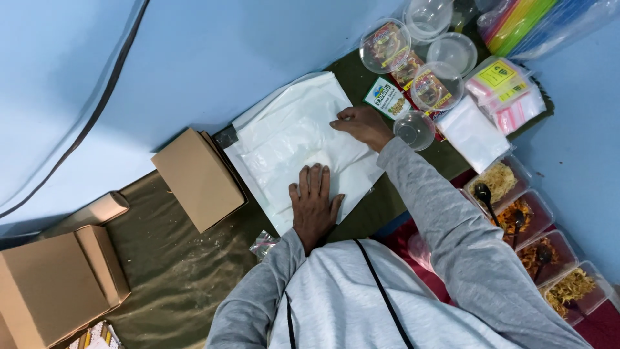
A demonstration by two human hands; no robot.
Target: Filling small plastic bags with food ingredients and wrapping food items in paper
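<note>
Pressing flat on the stack of white plastic bags (294, 139) at the mat's centre, the left hand (314, 203) is spread wide while a top sheet is pinched at two o'clock by the right hand (361, 124), so peeling one bag free appears the step, calling for a steady lift.

Snack-packing floor, food tubs (516, 213) (cardboard boxes (200, 178)) — home

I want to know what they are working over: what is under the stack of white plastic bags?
The stack of white plastic bags lies on an olive-green cloth spread over the floor. The left hand presses flat on the stack; the right hand pinches its far edge. Anything beneath the stack is hidden.
</note>
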